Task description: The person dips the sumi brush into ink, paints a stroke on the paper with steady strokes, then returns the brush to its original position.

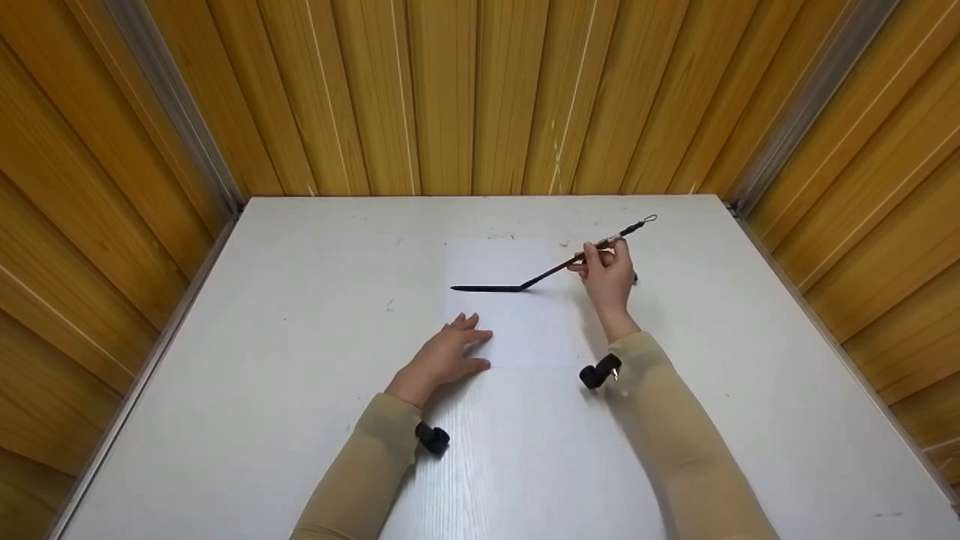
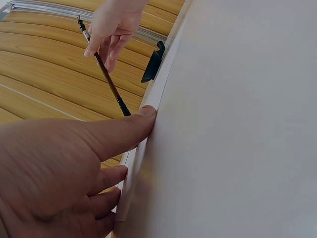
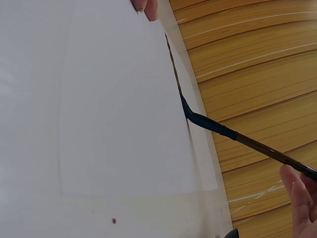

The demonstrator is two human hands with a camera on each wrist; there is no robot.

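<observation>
a slim calligraphy brush [image 1: 570, 262], dark reddish-brown along its handle with a small cord loop at the far end, sits pinched in the grip of the right hand [image 1: 609, 276], fingers curled round the upper handle. its wet black tip slants down and away to the left of that hand, touching a smooth white sheet of paper [image 1: 517, 330], where a straight, glossy black stroke [image 1: 486, 288] runs on leftward. the left hand [image 1: 444, 360] lies flat and relaxed, fingers straight, pressing the near left part of the sheet. the paper lies on a pale grey table [image 1: 300, 360] with a faint grain, walled by ribbed, honey-coloured wooden panels [image 1: 480, 90].
</observation>
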